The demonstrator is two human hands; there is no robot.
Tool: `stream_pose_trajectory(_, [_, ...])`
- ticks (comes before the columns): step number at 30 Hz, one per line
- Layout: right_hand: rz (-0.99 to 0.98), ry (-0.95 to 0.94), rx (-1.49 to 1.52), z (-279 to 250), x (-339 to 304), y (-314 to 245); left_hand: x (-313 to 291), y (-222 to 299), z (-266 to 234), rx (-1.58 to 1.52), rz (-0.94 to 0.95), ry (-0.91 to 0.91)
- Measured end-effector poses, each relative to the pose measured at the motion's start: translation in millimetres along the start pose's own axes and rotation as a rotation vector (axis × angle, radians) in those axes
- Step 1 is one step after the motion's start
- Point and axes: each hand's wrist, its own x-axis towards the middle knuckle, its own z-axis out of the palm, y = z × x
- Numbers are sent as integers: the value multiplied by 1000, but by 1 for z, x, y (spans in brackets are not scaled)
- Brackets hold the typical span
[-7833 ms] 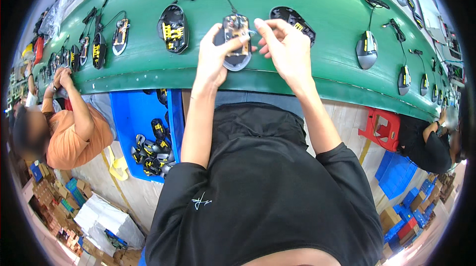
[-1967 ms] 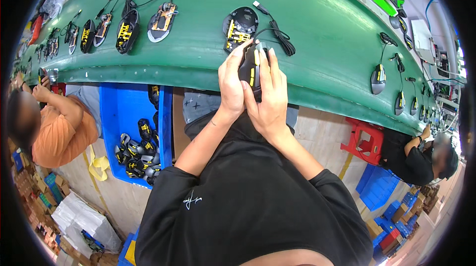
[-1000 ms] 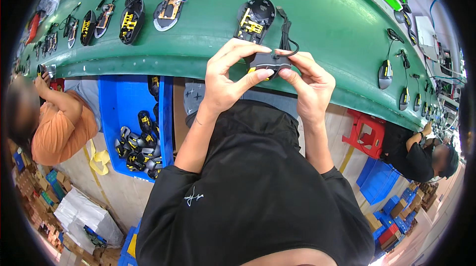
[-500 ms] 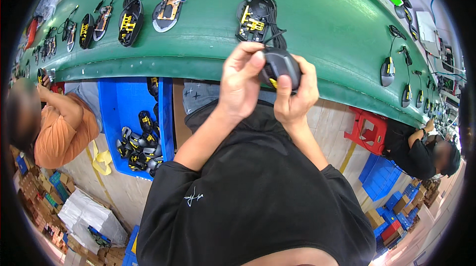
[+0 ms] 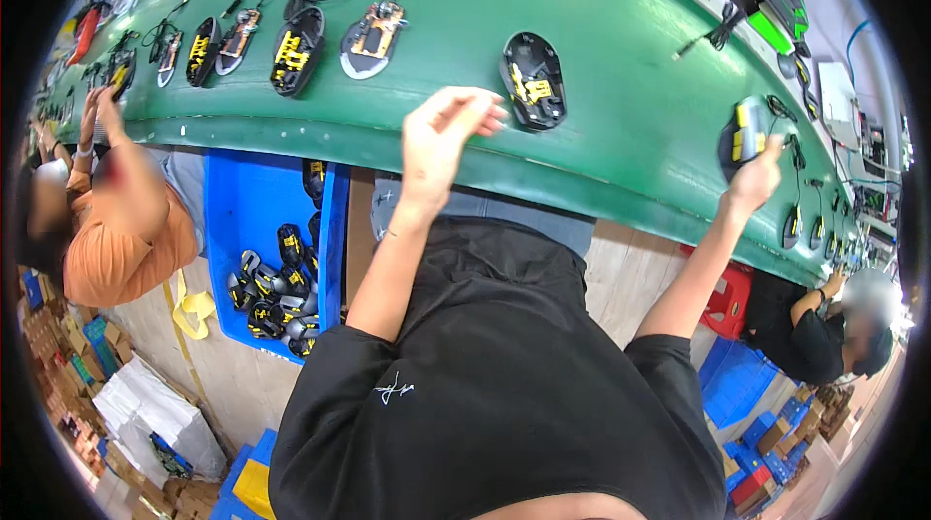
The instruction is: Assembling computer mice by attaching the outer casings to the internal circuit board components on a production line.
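My right hand (image 5: 756,178) reaches out to the right and grips a computer mouse (image 5: 745,135) by its near end, low over the green bench or touching it; I cannot tell which. The mouse is dark, with yellow and grey parts on its side. My left hand (image 5: 441,137) is above the bench's front edge, fingers loosely bent and apart, with nothing in it. Just right of its fingertips lies an open black mouse shell (image 5: 533,83), hollow side up, with yellow parts inside.
Mouse halves with circuit boards (image 5: 373,42) and black shells (image 5: 297,49) line the green bench (image 5: 446,45) to the left. Cabled mice (image 5: 793,224) run along the right. A coiled cable (image 5: 722,30) lies at the back. A blue bin (image 5: 225,229) holds several shells. Co-workers (image 5: 136,229) sit at both sides.
My right hand has carried the mouse from in front of me far to the right. My left hand has let go of it. The cable beside the open shell is gone from there.
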Motion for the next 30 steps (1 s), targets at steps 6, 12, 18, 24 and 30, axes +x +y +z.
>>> stream_pose_trajectory(6, [-190, 122, -617, 22, -41, 86, 47, 1, -69, 758, 443, 417])
stream_pose_trajectory(12, [-257, 208, -750, 16, -41, 79, 71, -16, -85, 1198, 487, 439])
stream_pose_trajectory(18, [-431, -70, 273, -34, -81, -93, 68, 0, -83, 1343, 321, 386])
stream_pose_trajectory(24, [-1281, 327, 123, -92, -115, -114, 89, 14, -78, 1326, 9, 281])
stream_pose_trajectory(30, [-1072, -75, 237, -120, -103, -57, 62, 0, -83, 693, -56, 249])
